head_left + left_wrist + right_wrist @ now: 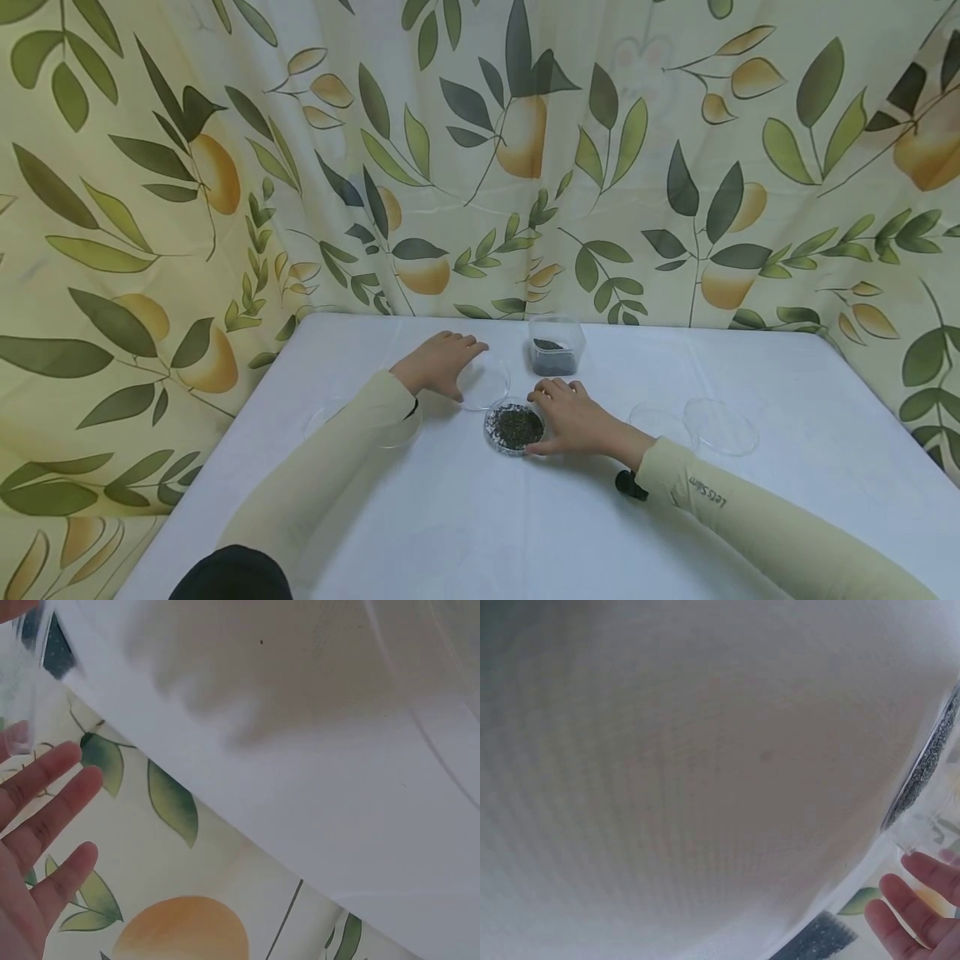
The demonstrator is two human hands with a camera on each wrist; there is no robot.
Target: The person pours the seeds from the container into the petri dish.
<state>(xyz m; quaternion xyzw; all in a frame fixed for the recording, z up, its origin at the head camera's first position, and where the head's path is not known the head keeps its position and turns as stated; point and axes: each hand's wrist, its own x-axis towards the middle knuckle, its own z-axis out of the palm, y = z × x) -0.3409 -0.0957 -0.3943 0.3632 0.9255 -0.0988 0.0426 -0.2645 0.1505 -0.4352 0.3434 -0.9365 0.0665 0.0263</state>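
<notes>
My left hand (442,365) holds a clear petri dish half (483,385) between thumb and fingers; whether it is a lid or a base I cannot tell. In the left wrist view its clear rim (22,739) shows between thumb and index finger, the other fingers spread. Just in front of it, a petri dish (515,427) holds dark green bits mixed with white ones. My right hand (573,417) grips this dish by its right side, thumb near and fingers far. In the right wrist view the dish's dark contents (926,765) show beside the fingers (922,900).
A clear square tub (557,354) with dark material stands behind the hands. Two clear round dish pieces (720,427) lie on the right. More clear dish pieces (405,432) lie on the left, partly under my forearm. A patterned curtain hangs behind the white table (465,525).
</notes>
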